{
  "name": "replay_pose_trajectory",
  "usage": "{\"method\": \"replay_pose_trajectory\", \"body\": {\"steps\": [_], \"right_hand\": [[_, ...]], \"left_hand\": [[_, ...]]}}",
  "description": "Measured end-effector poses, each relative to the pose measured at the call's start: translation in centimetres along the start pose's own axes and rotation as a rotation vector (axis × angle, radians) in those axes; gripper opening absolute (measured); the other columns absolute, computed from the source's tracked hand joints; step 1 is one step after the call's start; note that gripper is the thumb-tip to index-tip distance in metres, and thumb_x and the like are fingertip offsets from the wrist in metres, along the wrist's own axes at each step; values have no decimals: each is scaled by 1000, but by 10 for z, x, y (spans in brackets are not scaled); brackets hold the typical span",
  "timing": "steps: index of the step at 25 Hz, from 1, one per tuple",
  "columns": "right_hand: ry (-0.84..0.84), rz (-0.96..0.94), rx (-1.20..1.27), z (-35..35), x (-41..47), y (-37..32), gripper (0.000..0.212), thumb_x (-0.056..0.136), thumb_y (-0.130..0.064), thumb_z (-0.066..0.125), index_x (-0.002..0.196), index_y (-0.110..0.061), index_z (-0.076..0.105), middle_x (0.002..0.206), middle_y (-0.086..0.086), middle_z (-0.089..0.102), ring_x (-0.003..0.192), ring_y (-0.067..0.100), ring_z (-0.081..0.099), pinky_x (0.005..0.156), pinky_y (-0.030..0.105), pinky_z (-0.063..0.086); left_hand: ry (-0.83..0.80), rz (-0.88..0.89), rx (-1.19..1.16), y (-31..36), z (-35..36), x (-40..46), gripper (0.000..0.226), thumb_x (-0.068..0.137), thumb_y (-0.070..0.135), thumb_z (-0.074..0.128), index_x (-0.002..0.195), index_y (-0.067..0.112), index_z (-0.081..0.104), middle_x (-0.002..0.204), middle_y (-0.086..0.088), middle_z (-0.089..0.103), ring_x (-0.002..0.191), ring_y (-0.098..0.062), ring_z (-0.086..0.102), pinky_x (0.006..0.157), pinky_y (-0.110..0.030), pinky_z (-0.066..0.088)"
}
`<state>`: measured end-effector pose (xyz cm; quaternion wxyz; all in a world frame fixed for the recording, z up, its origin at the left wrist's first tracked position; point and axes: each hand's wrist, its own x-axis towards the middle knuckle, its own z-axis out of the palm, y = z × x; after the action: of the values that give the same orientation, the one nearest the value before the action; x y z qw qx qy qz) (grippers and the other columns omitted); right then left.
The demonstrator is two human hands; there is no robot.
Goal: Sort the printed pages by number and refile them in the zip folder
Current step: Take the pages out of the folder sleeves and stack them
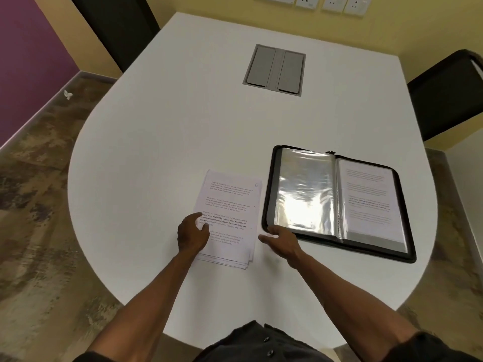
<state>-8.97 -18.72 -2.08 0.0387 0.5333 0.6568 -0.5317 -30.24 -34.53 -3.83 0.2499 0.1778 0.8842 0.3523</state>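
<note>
A loose stack of printed pages point(230, 205) lies on the white table point(156, 152), its top sheet marked with a handwritten 6 at the upper right corner. My left hand point(192, 235) rests on the stack's lower left part, fingers relaxed. To the right lies the black zip folder point(337, 202), spread open, with an empty clear sleeve on its left half and a printed page inside a sleeve on its right half. My right hand point(281, 240) hovers between stack and folder, by the folder's near left corner, fingers straight and holding nothing.
A grey cable hatch point(274, 69) is set into the table's middle at the back. Black chairs stand at the far left point(115, 24) and at the right point(447, 92). Wall sockets point(332, 2) line the yellow wall behind.
</note>
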Motion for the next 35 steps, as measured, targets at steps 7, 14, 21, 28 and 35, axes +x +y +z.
{"method": "replay_pose_trajectory", "body": {"steps": [7, 14, 21, 28, 35], "right_hand": [[125, 19, 63, -49, -21, 53, 60, 82, -36, 79, 136, -17, 59, 132, 1, 61, 114, 12, 57, 103, 34, 48], [399, 123, 43, -141, -23, 124, 59, 87, -36, 72, 140, -14, 55, 139, 8, 58, 126, 25, 55, 105, 36, 44], [308, 305, -409, -245, 0, 173, 90, 94, -65, 48, 161, -24, 5, 164, 22, 6, 153, 38, 1, 120, 52, 19], [172, 192, -512, -263, 19, 183, 78, 99, -67, 27, 161, -26, 4, 166, 21, -1, 152, 38, -15, 123, 52, -1], [266, -132, -469, -240, 26, 157, 79, 102, -59, 30, 160, -11, 9, 169, 1, 1, 151, 39, -17, 124, 52, -2]], "left_hand": [[-64, 146, 17, 29, 42, -32, 42, 88, 12, 69, 129, 9, 62, 138, -10, 58, 130, -27, 51, 109, -32, 37], [-178, 295, 48, 66, 115, -79, 42, 89, 12, 69, 130, 12, 61, 137, -9, 57, 129, -26, 51, 111, -39, 39], [-293, 389, 143, 116, 182, -107, 45, 89, 15, 70, 133, 15, 59, 139, -4, 55, 132, -22, 47, 108, -25, 32], [-298, 453, 159, 149, 236, -124, 43, 87, 17, 72, 129, 21, 62, 135, 0, 58, 130, -20, 49, 109, -28, 35], [-213, 469, 62, 213, 272, -119, 34, 90, 32, 71, 120, 17, 68, 123, 2, 65, 118, -16, 58, 99, -21, 36]]}}
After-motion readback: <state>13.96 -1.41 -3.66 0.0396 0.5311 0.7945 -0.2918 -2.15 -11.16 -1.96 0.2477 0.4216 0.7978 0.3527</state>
